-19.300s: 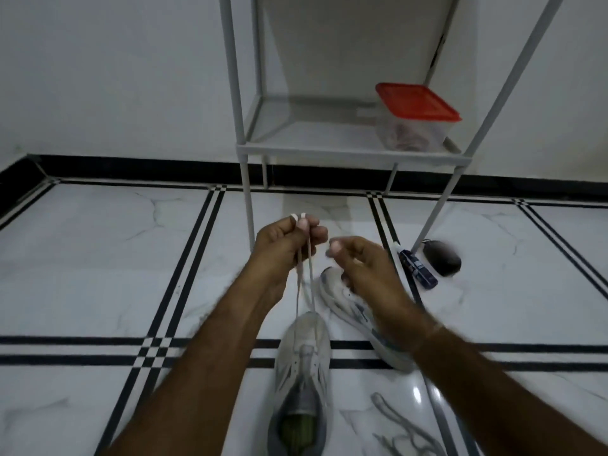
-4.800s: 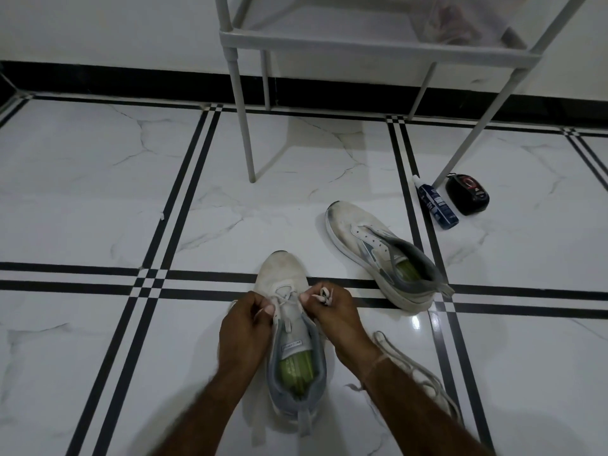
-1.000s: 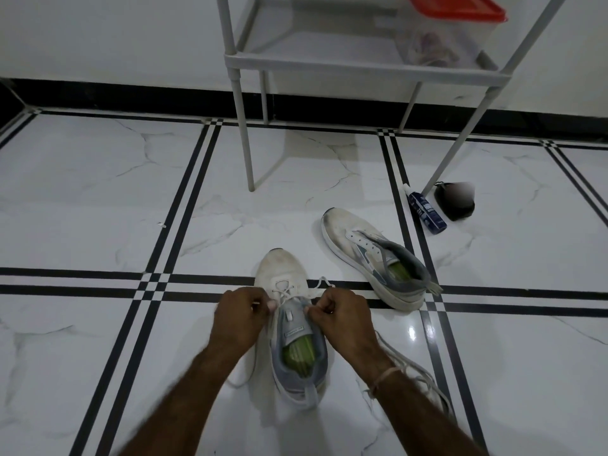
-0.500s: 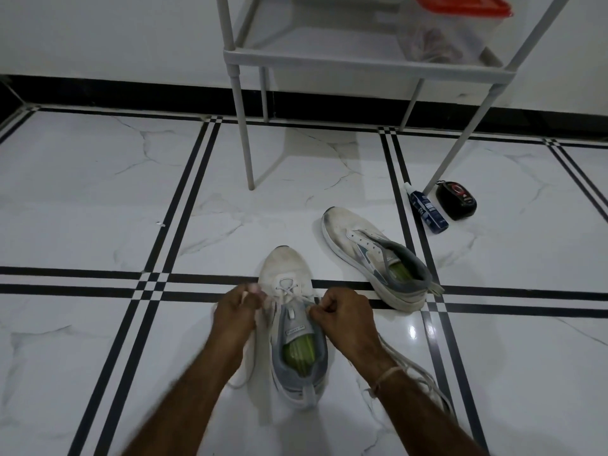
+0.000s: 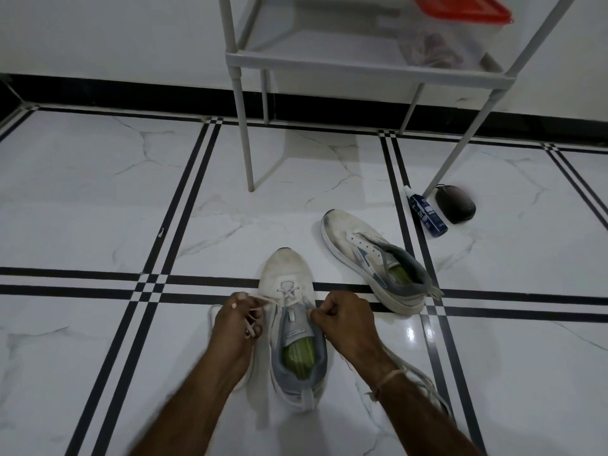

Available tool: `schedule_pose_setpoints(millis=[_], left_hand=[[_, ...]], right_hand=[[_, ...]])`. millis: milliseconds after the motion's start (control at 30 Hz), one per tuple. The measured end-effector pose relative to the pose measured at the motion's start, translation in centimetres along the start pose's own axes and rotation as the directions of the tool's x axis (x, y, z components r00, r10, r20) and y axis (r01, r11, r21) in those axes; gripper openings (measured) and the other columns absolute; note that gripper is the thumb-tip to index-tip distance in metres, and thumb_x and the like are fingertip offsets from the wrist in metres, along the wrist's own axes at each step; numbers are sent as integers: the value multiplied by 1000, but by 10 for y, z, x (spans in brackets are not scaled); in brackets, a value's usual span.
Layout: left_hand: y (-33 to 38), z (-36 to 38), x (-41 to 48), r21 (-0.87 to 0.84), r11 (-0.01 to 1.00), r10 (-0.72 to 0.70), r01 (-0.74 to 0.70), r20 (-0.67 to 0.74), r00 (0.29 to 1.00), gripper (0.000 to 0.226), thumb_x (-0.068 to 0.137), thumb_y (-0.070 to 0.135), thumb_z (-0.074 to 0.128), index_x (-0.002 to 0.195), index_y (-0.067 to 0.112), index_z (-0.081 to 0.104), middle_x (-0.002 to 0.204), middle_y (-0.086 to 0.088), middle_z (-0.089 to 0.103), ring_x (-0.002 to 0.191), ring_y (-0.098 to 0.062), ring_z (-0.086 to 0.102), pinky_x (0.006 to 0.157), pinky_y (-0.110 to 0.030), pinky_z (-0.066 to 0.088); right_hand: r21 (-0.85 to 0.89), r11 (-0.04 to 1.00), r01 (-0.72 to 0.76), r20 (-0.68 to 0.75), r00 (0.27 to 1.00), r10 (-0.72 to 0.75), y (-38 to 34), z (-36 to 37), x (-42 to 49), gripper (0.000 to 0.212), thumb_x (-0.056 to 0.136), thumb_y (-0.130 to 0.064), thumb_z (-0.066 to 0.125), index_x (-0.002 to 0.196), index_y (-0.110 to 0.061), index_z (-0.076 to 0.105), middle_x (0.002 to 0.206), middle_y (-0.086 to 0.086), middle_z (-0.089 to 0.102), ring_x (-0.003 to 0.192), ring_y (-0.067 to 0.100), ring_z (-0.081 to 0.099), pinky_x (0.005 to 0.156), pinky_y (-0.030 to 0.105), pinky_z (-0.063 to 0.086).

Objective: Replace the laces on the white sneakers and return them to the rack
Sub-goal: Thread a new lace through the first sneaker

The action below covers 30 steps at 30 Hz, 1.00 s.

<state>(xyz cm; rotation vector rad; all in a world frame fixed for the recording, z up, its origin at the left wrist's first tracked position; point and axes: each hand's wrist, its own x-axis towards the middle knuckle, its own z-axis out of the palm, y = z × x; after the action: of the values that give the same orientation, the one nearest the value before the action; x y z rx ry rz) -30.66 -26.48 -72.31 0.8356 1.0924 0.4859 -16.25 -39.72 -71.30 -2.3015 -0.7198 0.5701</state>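
The near sneaker point(image 5: 291, 324) stands on the floor point(image 5: 98, 209) between the person's hands, toe pointing to the rack point(image 5: 329, 65). The left hand point(image 5: 238, 319) has its fingers curled round a bunch of the lace point(image 5: 289, 292). The right hand point(image 5: 342, 319) pinches the other end just beside the tongue.

Neither hand steadies the sneaker, and the floor looks glossy, so a hard tug could slide or twist it. If one side is pulled more than the other, I'd expect one end to come up short, or slip back out of its eyelet. The slack bunched in the left hand might knot. A loose tangle of laces point(image 5: 424, 383) lies by the right forearm and could get picked up by mistake.

The near sneaker is white with a grey collar and green insole, its toe a bit grubby. Only the lowest eyelets look laced, with one cross showing. The far sneaker point(image 5: 375, 261) lies to the right, tilted, with no lace that I can see. Both are still well short of the rack.
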Motion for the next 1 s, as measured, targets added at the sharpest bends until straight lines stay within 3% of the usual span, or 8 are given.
schedule_pose_setpoints(millis=[133, 200, 267, 367, 600, 767, 900, 1000], left_hand=[[12, -6, -2, -391, 903, -177, 176, 34, 984, 30, 104, 13, 41, 78, 17, 56, 78, -5, 71, 52, -10, 55, 44, -19, 40], [6, -2, -7, -42, 993, -111, 108, -53, 992, 25, 103, 16, 46, 80, 17, 56, 76, -1, 64, 60, -12, 53, 54, -25, 41], [-4, 3, -11, 407, 912, 75, -52, -41, 996, 12, 101, 22, 57, 92, 16, 60, 87, 0, 66, 79, -16, 59, 68, -28, 46], [-15, 2, -10, 585, 781, 197, -219, 102, 975, 12, 95, 29, 68, 97, 17, 65, 95, 0, 71, 92, -20, 66, 80, -29, 53], [-19, 1, -10, 119, 993, -40, 25, 128, 991, 26, 103, 24, 54, 119, 11, 70, 112, -11, 75, 105, -26, 67, 90, -36, 52], [-6, 8, -14, 328, 944, 21, -34, 41, 999, 22, 99, 33, 61, 93, 16, 74, 87, -6, 72, 87, -23, 63, 74, -28, 48], [11, 18, -6, 171, 984, -44, 51, -44, 998, 29, 91, 35, 73, 85, 7, 73, 77, -7, 74, 70, -19, 67, 59, -23, 51], [18, 20, 8, -9, 994, -109, 109, -10, 994, 20, 87, 23, 77, 75, 11, 66, 80, -14, 71, 74, -28, 68, 70, -35, 57]], right_hand=[[25, 1000, -12, 6, 1000, 12, -1, 3, 0, 26, 81, -34, 79, 70, -17, 64, 69, -4, 67, 69, 15, 65, 69, 35, 54], [22, 1000, -9, 2, 1000, 9, -2, 3, 0, 25, 81, -33, 79, 71, -16, 64, 70, -3, 66, 70, 15, 64, 70, 38, 53], [19, 1000, -11, 0, 1000, 11, -2, 2, 0, 26, 81, -34, 79, 71, -15, 65, 70, -3, 66, 71, 15, 63, 70, 37, 53], [9, 1000, -13, 9, 1000, 13, -2, 0, 0, 26, 82, -35, 79, 72, -15, 66, 72, -3, 67, 73, 15, 63, 71, 35, 52], [57, 998, -41, 40, 998, 38, 2, 4, 3, 27, 81, -36, 80, 69, -16, 66, 68, -2, 69, 69, 17, 67, 72, 36, 56], [98, 995, -11, 67, 998, 5, 7, 2, 4, 30, 82, -35, 80, 64, -21, 60, 66, -1, 67, 67, 20, 67, 70, 42, 58], [37, 997, 72, 120, 990, -76, 0, -4, 2, 29, 82, -35, 80, 66, -25, 58, 70, -3, 67, 71, 15, 64, 71, 41, 55], [13, 996, 85, 167, 982, -86, -3, -7, 2, 27, 82, -39, 79, 68, -26, 60, 73, -5, 67, 76, 12, 63, 71, 37, 53]])
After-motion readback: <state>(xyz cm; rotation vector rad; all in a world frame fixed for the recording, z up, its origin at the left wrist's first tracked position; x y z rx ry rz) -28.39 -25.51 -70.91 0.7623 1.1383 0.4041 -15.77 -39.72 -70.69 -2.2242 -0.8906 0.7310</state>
